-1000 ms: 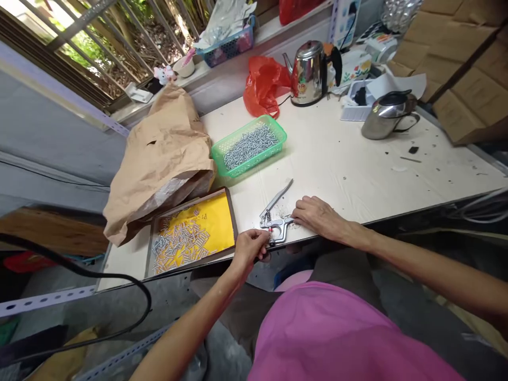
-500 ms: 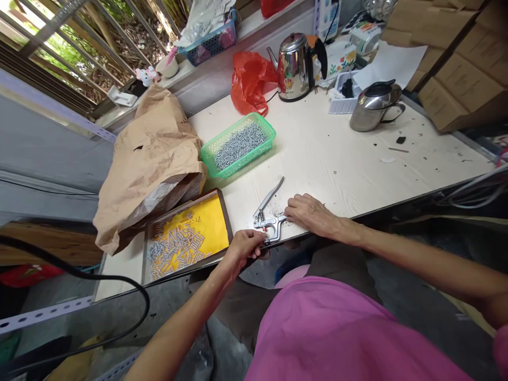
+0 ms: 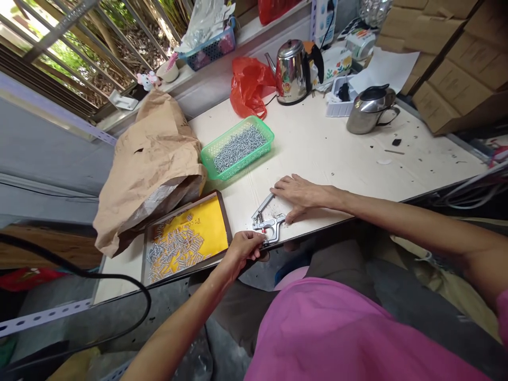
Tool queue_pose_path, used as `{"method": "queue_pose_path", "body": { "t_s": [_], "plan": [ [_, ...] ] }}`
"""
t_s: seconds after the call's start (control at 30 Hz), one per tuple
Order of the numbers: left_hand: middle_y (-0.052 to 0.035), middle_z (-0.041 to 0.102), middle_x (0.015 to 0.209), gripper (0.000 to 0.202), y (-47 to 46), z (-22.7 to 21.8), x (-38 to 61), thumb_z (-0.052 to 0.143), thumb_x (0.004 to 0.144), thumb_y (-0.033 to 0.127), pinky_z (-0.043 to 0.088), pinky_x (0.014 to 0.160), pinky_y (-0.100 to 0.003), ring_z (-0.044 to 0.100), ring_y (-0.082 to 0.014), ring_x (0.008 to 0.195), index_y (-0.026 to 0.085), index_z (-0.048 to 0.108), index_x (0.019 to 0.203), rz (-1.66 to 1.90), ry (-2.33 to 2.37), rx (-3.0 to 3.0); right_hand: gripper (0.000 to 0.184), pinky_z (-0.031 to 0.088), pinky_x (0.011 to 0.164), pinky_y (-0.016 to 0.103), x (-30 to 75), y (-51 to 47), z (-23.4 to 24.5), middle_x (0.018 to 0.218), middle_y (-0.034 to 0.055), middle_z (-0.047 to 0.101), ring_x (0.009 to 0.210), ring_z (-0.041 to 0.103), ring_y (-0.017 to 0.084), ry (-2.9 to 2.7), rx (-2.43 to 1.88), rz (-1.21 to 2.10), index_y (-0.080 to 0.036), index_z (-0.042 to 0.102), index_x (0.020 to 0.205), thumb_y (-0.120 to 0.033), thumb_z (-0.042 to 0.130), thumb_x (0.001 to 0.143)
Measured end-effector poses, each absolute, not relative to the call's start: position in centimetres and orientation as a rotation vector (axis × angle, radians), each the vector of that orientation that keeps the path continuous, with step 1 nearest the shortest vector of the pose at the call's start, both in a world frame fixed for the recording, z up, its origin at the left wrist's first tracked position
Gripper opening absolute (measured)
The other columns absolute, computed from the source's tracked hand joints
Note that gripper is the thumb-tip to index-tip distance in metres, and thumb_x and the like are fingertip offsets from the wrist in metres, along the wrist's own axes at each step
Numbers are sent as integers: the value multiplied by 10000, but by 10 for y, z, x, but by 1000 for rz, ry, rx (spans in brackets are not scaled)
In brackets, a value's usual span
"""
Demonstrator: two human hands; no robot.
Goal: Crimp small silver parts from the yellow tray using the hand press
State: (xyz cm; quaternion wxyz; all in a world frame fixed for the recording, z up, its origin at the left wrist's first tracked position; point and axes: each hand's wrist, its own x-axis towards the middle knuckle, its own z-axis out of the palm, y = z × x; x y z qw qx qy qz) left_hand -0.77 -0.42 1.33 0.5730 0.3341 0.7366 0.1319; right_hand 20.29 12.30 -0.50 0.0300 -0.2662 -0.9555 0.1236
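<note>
Silver hand pliers point(image 3: 273, 224) with a coil spring between their two handles lie at the table's front edge, the handles spread wide. My right hand point(image 3: 301, 194) spans them: its fingers cover the end of the upper handle and the thumb rests at the end of the lower one. At the jaw end, by a small red part, my left hand point(image 3: 244, 246) is closed in a pinch; what its fingertips hold is hidden. Left of that hand, small metal pieces point(image 3: 177, 246) lie in a shallow tray with a yellow bottom point(image 3: 212, 214).
Behind the pliers stands a green basket point(image 3: 264, 153) of small metal pieces. A brown paper bag point(image 3: 146, 159) is at the left. Farther back are a red plastic bag point(image 3: 250, 87), a kettle point(image 3: 291, 74), a metal jug point(image 3: 367, 114) and cardboard boxes point(image 3: 456, 74).
My right hand has opened from a closed shape at the lower handle and reached up over the upper handle. My left hand stays at the jaw.
</note>
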Motion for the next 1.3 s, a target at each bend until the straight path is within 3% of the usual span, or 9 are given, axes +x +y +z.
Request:
{"method": "queue_pose_path", "body": {
  "t_s": [0.13,0.23,0.37,0.47,0.53,0.7,1.0,1.17,1.3],
  "plan": [
    [62,438,367,331,-7,14,-10,645,788,355,276,366,-168,377,-48,309,164,497,562,271,1749,811,619,355,854,429,201,111,6,1073,153,597,1000,482,306,-2979,-890,328,-123,610,1077,-570,743,669],
    [27,499,427,329,-14,21,-10,580,837,413,349,427,-202,441,-82,368,156,582,633,197,1852,1096,456,343,832,404,202,100,11,1016,143,607,985,488,291,-2984,-900,285,-125,632,1001,-509,695,763],
    [-79,676,916,281,-14,27,1,568,864,391,480,693,-298,622,-200,809,170,675,1002,240,1969,1867,398,345,825,394,203,92,8,1026,141,608,992,498,287,-2964,-898,232,-118,621,1008,-461,663,811],
    [-114,597,1222,452,0,23,15,638,827,338,464,895,-371,525,-272,1119,175,554,1241,196,1780,2264,416,361,812,396,203,89,2,1037,147,600,1000,497,297,-2936,-927,226,-110,608,1027,-457,663,805],
    [-130,533,1319,543,15,16,21,665,805,299,420,985,-400,454,-288,1214,160,486,1298,140,1657,2394,433,376,807,393,204,88,0,1047,151,592,1004,494,297,-2913,-956,254,-107,594,1055,-442,674,793],
    [-123,543,1254,538,40,9,24,632,816,301,438,932,-391,502,-272,1116,166,450,1303,-24,1545,2461,502,411,779,363,209,85,4,1067,151,572,986,491,280,-2891,-969,372,-93,560,1127,-389,724,756],
    [-86,593,989,264,46,5,25,608,840,297,442,830,-350,520,-238,968,171,637,1071,60,1551,2401,146,389,779,323,203,82,-3,972,129,610,936,529,225,-2857,-987,435,-99,631,952,-223,581,894],
    [-75,607,946,193,48,3,23,565,878,292,447,824,-341,527,-223,936,170,653,999,89,1558,2407,180,383,770,314,202,82,-9,923,115,620,901,537,212,-2838,-986,451,-104,640,921,-226,508,935],
    [-93,608,1101,300,39,4,23,587,862,299,466,877,-377,529,-250,1022,184,598,1139,88,1578,2419,294,390,791,317,210,89,-6,983,123,603,957,521,237,-2829,-952,408,-118,645,1019,-368,625,865]
  ]
}}
